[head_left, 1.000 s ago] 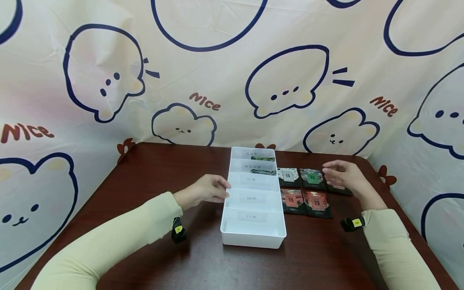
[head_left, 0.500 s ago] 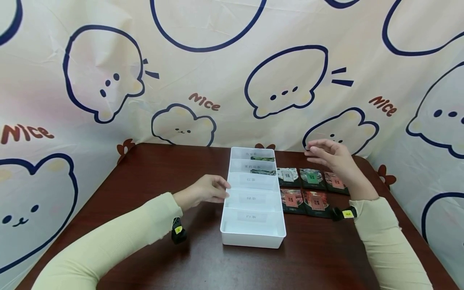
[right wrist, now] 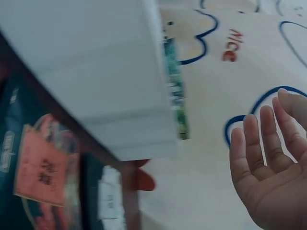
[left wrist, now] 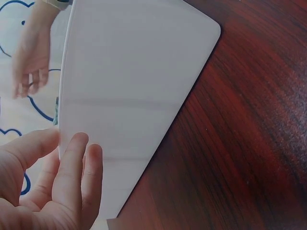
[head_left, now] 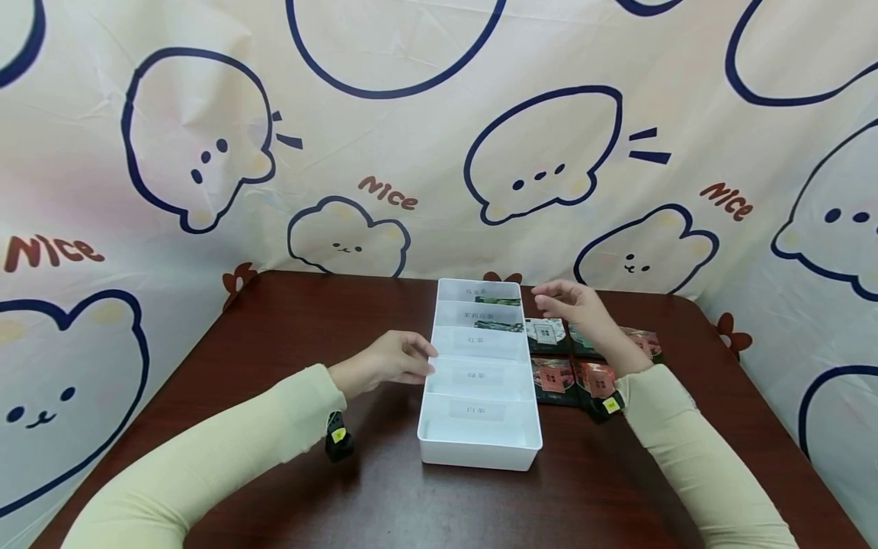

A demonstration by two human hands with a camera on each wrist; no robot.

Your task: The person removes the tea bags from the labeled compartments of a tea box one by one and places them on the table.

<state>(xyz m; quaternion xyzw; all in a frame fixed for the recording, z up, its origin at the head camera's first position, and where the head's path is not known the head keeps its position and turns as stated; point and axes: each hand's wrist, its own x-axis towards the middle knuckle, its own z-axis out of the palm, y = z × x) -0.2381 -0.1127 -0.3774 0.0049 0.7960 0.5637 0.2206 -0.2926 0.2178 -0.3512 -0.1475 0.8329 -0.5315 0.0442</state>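
Observation:
A long white box [head_left: 480, 454], split by dividers into several compartments with paper labels, stands on the table. My left hand [head_left: 384, 358] rests at its left side, fingertips touching the rim and outer wall; in the left wrist view the fingers [left wrist: 69, 177] lie nearly straight. Green-edged packets stick up in the two farthest compartments, one a tea packet [head_left: 498, 326]. My right hand [head_left: 579, 311] hovers beyond the box's far right side, fingers loosely bent and holding nothing. Beneath that arm lie dark tea packets: a white-labelled one [head_left: 545, 334] and red-labelled ones [head_left: 552, 379].
A green-fronted packet [head_left: 580, 345] is partly covered by the right forearm, and another red packet [head_left: 646, 342] lies to its right. A cartoon-printed cloth [head_left: 439, 152] hangs close behind the dark wooden table [head_left: 309, 313]. Both wrists wear black camera bands.
My right hand has lifted from above the far right packet and swung left toward the box's far end, carrying nothing. The left hand, box and packets have stayed put.

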